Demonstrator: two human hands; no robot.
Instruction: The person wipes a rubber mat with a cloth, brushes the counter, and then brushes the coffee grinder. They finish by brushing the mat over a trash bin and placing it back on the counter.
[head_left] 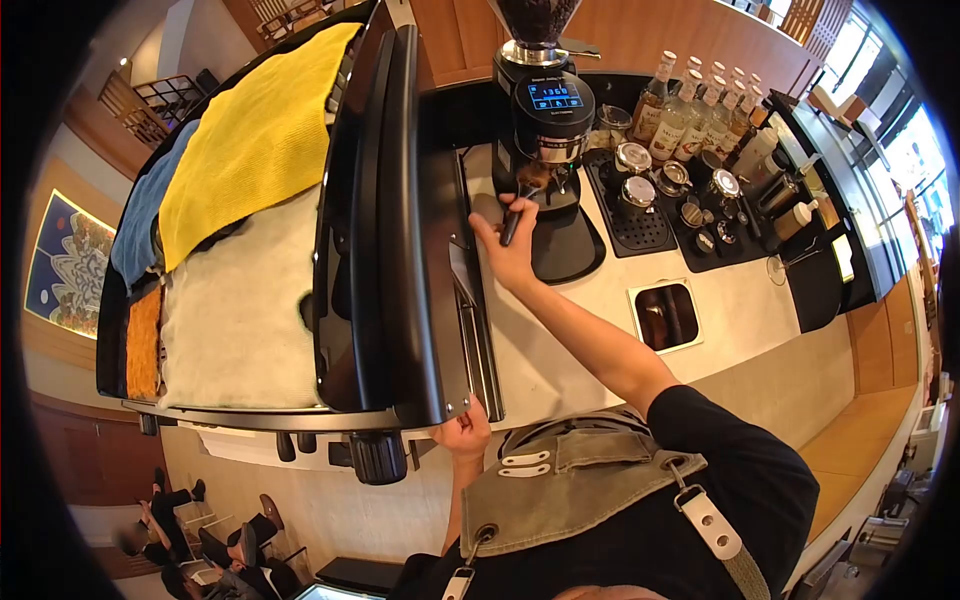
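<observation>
Held portafilter (pixel 513 224), machine edge (pixel 480 372) beside, open counter (pixel 538 348)

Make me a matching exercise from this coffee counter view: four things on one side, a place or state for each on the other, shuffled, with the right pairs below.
Things
1. Right hand
2. Left hand
3. Yellow cloth
4. Grinder

Places and states
A. Spread over the top of the coffee machine
B. Showing a lit blue display
C. Holding a black handle
D. At the near edge of the machine, low in the view

Right pairs: 1-C, 2-D, 3-A, 4-B
</observation>
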